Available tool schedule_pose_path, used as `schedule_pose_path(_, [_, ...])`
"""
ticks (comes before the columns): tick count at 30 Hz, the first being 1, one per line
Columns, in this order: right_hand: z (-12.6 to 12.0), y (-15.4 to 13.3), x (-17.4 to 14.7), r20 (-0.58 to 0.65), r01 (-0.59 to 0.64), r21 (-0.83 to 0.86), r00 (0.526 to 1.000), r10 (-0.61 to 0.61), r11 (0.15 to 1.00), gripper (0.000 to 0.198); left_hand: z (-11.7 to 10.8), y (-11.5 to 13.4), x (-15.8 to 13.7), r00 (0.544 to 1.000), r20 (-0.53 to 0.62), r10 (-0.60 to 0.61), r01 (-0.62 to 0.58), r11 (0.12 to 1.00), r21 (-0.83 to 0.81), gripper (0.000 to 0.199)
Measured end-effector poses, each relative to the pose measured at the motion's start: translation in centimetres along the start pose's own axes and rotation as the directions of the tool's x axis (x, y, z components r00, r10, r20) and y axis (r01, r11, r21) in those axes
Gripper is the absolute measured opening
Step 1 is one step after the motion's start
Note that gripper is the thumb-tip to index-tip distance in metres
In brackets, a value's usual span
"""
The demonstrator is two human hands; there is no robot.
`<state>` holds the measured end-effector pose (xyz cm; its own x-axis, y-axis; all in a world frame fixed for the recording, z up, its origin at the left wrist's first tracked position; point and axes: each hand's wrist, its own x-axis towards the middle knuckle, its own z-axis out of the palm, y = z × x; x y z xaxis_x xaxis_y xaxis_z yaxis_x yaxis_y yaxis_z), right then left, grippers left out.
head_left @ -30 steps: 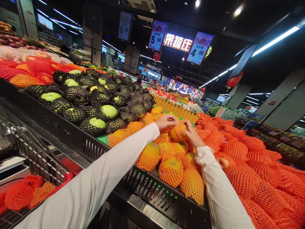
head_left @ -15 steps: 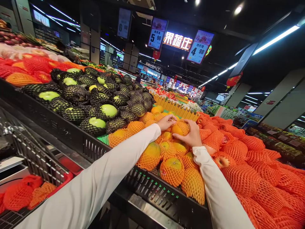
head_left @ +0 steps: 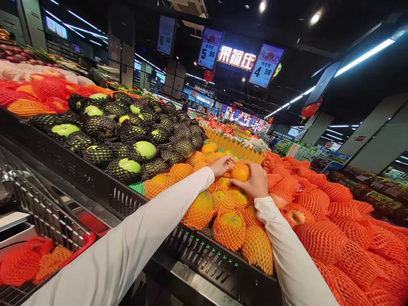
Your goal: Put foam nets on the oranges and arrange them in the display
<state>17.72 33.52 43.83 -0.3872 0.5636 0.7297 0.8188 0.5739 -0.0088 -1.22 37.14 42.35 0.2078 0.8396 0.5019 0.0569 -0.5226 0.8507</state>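
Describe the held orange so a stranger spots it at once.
Find the pile of oranges between the black-netted green fruit and the red-netted fruit. Toward its back, the right hand grips the held orange. Unlike its neighbours, it alone is in a hand's grip.

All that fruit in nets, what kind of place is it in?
Probably a supermarket's fruit section: netted oranges and green fruit lie in heaps, price signs hang overhead, and what looks like a shopping cart stands at the left.
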Motion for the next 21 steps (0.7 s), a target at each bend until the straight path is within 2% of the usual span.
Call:
schedule_pose_path(5, [0.1,-0.4,0.0,-0.029,0.111,0.032,0.994,-0.11,0.993,0.056,0.0,-0.3,0.1,1.0,0.012,-0.009,0.008,1.0,0.023,0.012])
schedule_pose_path(9, [0.0,-0.8,0.0,-0.034,0.168,-0.024,0.985,-0.169,0.986,0.041,-0.1,-0.4,0.1,1.0,0.016,-0.005,0.005,1.0,0.019,0.012])
schedule_pose_path(14, [-0.3,-0.9,-0.1,-0.033,0.286,-0.127,0.956,-0.292,0.95,0.037,-0.2,-1.0,0.4,1.0,0.014,-0.025,0.024,1.0,0.017,0.011])
schedule_pose_path(16, [-0.5,-0.9,-0.1,-0.068,0.275,-0.197,0.954,-0.293,0.941,0.044,-0.2,-1.2,0.5,0.999,0.029,-0.032,0.032,0.999,0.012,0.011])
schedule_pose_path(18, [-0.5,-0.9,-0.2,-0.129,0.203,-0.273,0.961,-0.244,0.941,0.053,-0.2,-1.4,0.6,0.999,0.035,-0.034,0.033,0.999,0.009,0.011])
schedule_pose_path(21, [-0.4,-0.9,-0.2,-0.162,0.118,-0.338,0.97,-0.182,0.934,0.054,-0.2,-1.6,0.7,0.999,0.038,-0.034,0.032,0.998,0.06,0.011])
